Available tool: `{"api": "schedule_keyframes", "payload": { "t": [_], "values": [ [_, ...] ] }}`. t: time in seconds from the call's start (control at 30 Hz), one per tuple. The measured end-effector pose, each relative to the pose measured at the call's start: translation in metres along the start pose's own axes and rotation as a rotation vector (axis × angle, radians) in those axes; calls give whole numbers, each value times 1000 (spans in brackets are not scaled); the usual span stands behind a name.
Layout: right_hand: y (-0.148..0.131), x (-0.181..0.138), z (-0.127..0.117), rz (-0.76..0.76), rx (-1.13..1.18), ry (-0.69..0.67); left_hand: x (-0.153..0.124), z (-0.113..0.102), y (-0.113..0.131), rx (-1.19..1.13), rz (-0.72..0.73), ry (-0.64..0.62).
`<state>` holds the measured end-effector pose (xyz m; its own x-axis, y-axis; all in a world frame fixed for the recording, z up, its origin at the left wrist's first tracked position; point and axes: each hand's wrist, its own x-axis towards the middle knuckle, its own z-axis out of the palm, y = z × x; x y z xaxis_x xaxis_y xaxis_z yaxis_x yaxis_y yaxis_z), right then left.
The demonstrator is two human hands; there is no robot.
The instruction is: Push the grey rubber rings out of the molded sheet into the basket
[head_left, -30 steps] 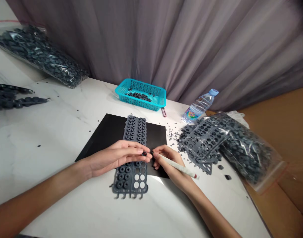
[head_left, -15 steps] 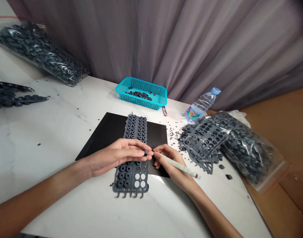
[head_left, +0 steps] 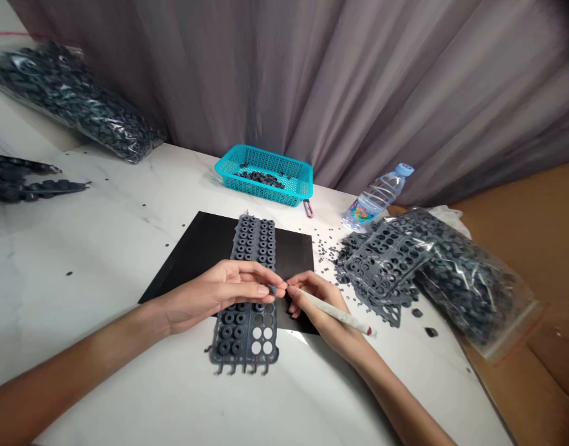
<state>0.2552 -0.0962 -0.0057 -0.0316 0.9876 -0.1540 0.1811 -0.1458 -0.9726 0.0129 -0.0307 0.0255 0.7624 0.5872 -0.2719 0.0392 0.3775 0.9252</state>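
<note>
Between the thumb and fingertips of my left hand is a small dark grey rubber ring, partly hidden by the fingers. My right hand is closed around a pale pen-like tool with a reddish rear end. Its front tip meets the left fingertips, and I cannot make out the tip itself. Beneath my left hand lies a grey moulded rubber sheet with rows of rings. Several round holes at its near right corner show the white table through them. A black mat lies under the sheet.
A turquoise basket holds loose dark pieces. Behind my right hand are a water bottle, punched rubber sheets and a filled plastic bag. Another full bag lies back left. Small dark discs dot the white table.
The ring has turned slightly between my left fingertips, and the two hands' fingertips are a little closer together. The whole view has shifted very slightly.
</note>
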Motion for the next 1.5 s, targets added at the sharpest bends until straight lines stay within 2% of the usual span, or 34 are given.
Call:
{"api": "schedule_keyframes", "payload": {
  "t": [0.13, 0.23, 0.37, 0.43, 0.47, 0.6, 0.7, 0.8, 0.93, 1.03, 1.13, 1.27, 1.4, 1.5],
  "values": [
    [5, 0, 1, -22, -6, -9, 12, -3, -10, 103, 82, 83],
    [8, 1, 2, -26, -2, -1, 30, -24, -5, 221, 247, 179],
    [5, 2, 5, -21, -7, 16, 69, -69, 29, 480, 533, 348],
    [4, 2, 5, -25, -10, 11, 96, -89, 51, 744, 648, 460],
    [3, 1, 5, -29, -12, 7, 111, -96, 61, 789, 677, 511],
    [3, 1, 4, -42, -6, -5, 162, -111, 90, 861, 722, 615],
    [4, 1, 3, -39, -3, -6, 177, -110, 97, 927, 752, 640],
    [6, 1, 4, -42, -4, -5, 162, -101, 88, 992, 773, 615],
    [5, 1, 4, -40, 7, -1, 103, -75, 51, 1050, 727, 489],
    [4, -1, 2, -42, 8, 2, 51, -52, 19, 1031, 589, 275],
    [5, -4, 2, -57, 14, -2, 17, -35, 0, 951, 442, 125],
    [9, -6, 2, -58, 50, -36, 5, -24, -10, 953, 377, 17],
    [10, -8, 4, -49, 77, -63, 11, -18, -19, 1086, 489, 66],
    [6, -9, 7, -40, 108, -88, 15, -16, -24, 1116, 535, 37]
  ]
}}
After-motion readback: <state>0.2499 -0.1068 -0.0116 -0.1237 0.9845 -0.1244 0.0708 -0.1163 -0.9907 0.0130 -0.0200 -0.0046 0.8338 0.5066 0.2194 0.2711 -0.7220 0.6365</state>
